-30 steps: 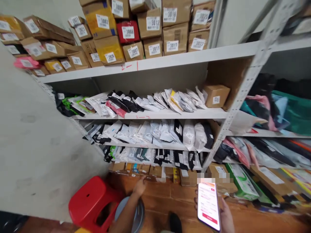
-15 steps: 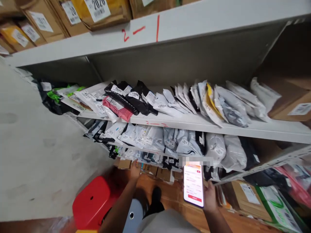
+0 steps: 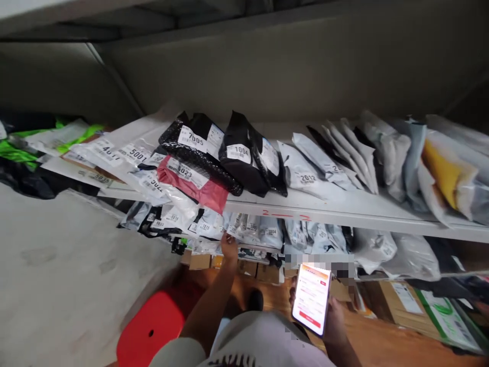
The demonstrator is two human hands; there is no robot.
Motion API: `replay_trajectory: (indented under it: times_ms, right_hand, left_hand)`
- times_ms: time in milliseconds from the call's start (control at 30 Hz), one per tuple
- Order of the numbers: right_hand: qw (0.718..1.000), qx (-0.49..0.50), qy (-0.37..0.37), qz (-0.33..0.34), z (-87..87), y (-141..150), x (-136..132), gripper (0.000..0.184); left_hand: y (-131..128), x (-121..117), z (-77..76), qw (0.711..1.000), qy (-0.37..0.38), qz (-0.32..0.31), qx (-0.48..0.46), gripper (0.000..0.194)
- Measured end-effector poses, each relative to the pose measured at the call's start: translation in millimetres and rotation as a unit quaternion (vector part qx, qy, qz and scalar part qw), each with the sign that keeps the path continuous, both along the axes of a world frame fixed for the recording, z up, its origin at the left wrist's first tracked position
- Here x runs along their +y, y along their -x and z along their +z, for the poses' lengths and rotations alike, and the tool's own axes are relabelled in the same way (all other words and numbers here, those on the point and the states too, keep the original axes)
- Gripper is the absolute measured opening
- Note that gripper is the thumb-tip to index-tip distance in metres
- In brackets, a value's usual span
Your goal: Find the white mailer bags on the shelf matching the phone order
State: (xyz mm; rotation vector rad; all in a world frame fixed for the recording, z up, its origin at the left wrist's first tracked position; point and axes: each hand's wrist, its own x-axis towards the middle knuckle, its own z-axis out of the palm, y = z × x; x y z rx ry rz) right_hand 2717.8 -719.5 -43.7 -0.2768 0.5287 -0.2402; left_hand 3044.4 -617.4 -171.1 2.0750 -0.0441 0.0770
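My right hand (image 3: 336, 321) is wrapped round a lit phone (image 3: 311, 298), screen tilted up towards me, low in the middle right. My left hand (image 3: 229, 247) reaches forward under the white shelf (image 3: 344, 211) and touches the labelled mailer bags (image 3: 244, 227) on the lower shelf; its fingers are small and partly hidden, so I cannot tell their pose. On the shelf above lie black bags (image 3: 244, 158), a red bag (image 3: 194, 186) marked 5023 and several white and grey bags (image 3: 344, 158).
A red plastic stool (image 3: 151, 331) stands at the lower left beside a pale wall (image 3: 69, 275). Cardboard boxes (image 3: 397, 303) sit on the wooden floor under the shelves. More parcels fill the neighbouring rack at the right.
The view has closed in on the shelves and dropped lower. My left hand has risen from the floor boxes to the lower shelf's bags. The phone stays in my right hand.
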Motion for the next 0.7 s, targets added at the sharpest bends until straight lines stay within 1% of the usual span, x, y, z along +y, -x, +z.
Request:
replay_trajectory:
  times_ms: [67, 133, 167, 233, 300, 333, 367, 433, 500, 567, 633, 700]
  right_hand:
    - [0.999, -0.016, 0.015, 0.023, -3.9, -17, 3, 0.051]
    - [0.998, -0.03, 0.034, 0.048, -8.5, -32, 5, 0.055]
    - [0.996, -0.035, 0.047, 0.06, -10.7, -39, 6, 0.056]
    - [0.992, -0.031, 0.076, 0.092, -14.2, -55, 6, 0.057]
    - [0.987, -0.002, 0.097, 0.131, -17.0, -79, 8, 0.058]
    - [0.983, 0.017, 0.1, 0.152, -18.6, -94, 11, 0.058]
    - [0.98, 0.037, 0.098, 0.169, -20.8, -113, 14, 0.056]
    - [0.976, 0.052, 0.091, 0.191, -27.2, -158, 25, 0.048]
    - [0.974, 0.06, 0.082, 0.203, -36.1, -209, 39, 0.039]
    - [0.973, 0.062, 0.073, 0.209, -45.2, -256, 53, 0.031]
    - [0.975, 0.051, 0.058, 0.206, -52.2, -290, 64, 0.028]
    - [0.978, 0.032, 0.04, 0.202, -56.1, -310, 70, 0.033]
  left_hand:
    - [5, 11, 6.4, 0.998, -0.021, -0.04, -0.042, 0.026]
    - [2, 28, 17.6, 0.994, -0.046, -0.051, -0.082, 0.029]
    - [-3, 38, 23.9, 0.993, -0.058, -0.037, -0.098, 0.032]
    - [-20, 58, 35.7, 0.99, -0.08, 0.021, -0.113, 0.038]
    - [-43, 74, 43.9, 0.986, -0.105, 0.073, -0.105, 0.045]
    - [-55, 79, 46.4, 0.985, -0.12, 0.079, -0.092, 0.046]
    - [-67, 82, 48.0, 0.985, -0.139, 0.071, -0.076, 0.047]
    - [-86, 83, 49.7, 0.982, -0.18, 0.035, -0.039, 0.045]
    - [-99, 80, 51.6, 0.976, -0.22, 0.008, -0.005, 0.047]
    - [-108, 76, 55.4, 0.968, -0.25, -0.011, 0.028, 0.052]
    - [-114, 73, 60.9, 0.962, -0.263, -0.04, 0.057, 0.055]
    - [-119, 71, 67.1, 0.959, -0.258, -0.091, 0.071, 0.05]
